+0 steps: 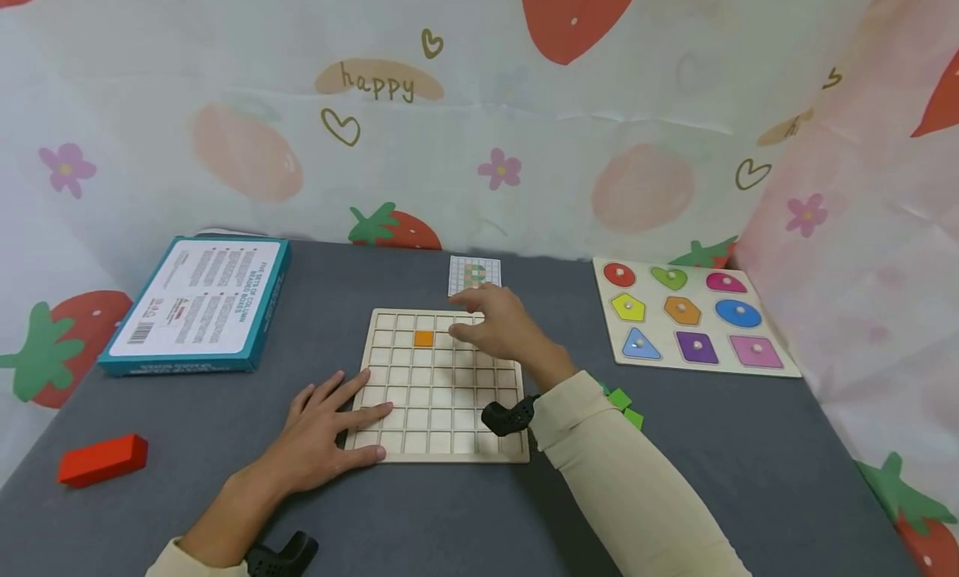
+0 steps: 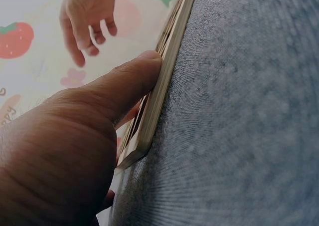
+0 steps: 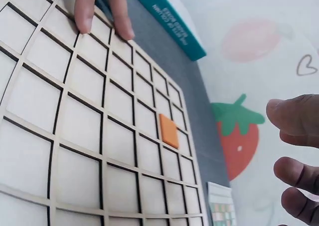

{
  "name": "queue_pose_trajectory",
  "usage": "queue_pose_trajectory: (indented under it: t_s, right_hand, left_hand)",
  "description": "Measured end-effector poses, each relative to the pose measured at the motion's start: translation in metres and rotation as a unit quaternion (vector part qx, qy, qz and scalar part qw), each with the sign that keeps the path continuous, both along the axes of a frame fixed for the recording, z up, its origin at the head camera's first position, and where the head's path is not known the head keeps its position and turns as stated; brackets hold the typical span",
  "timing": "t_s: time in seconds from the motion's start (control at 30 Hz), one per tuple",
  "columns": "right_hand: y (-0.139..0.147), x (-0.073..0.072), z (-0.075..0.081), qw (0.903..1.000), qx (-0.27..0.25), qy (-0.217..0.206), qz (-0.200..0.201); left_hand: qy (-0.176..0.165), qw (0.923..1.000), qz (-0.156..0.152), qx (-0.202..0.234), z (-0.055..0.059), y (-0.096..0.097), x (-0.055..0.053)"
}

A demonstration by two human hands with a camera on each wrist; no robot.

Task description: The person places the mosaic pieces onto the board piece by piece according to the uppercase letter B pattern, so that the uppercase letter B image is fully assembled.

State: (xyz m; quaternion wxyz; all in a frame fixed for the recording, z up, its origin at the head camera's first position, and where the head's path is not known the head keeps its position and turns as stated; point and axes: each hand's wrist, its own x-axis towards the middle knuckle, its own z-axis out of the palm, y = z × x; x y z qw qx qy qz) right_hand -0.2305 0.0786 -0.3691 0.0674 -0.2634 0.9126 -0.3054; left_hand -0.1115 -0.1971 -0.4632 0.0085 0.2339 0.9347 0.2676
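Note:
A wooden grid board (image 1: 439,454) lies flat on the grey table, with one orange square tile (image 1: 423,339) in a cell near its far edge. My left hand (image 1: 318,435) rests on the board's left side, fingers spread; in the left wrist view its thumb (image 2: 124,81) touches the board's edge (image 2: 162,86). Above the far right part of the board hovers my right hand (image 1: 498,320), with nothing visible between its thumb and fingers. Just beyond it lies a small pattern card (image 1: 457,269) with a coloured grid. Green tiles (image 1: 620,399) lie right of the board, partly hidden by the right sleeve.
A teal and white box (image 1: 196,298) lies at the back left. A red block (image 1: 103,460) sits at the front left. On the back right is a shape puzzle board (image 1: 652,300) with knobbed coloured pieces. A strawberry-print curtain (image 1: 479,127) hangs behind the table.

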Motion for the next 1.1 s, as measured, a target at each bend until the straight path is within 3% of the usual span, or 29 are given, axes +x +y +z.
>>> queue_pose_trajectory:
  t_s: [0.23,0.57,1.1]
  right_hand:
    - [0.015,0.015,0.014,0.9999,-0.002,0.005,-0.013]
    - [0.037,0.038,0.031,0.9975,-0.030,0.062,-0.014]
    - [0.093,0.062,0.029,0.9889,-0.071,0.129,-0.020]
  left_hand:
    - [-0.004,1.0000,-0.001,-0.003,0.000,0.000,0.000]
    - [-0.002,1.0000,0.002,0.003,-0.002,0.000,-0.001]
    - [-0.002,1.0000,0.003,-0.002,-0.001,0.000,0.000]
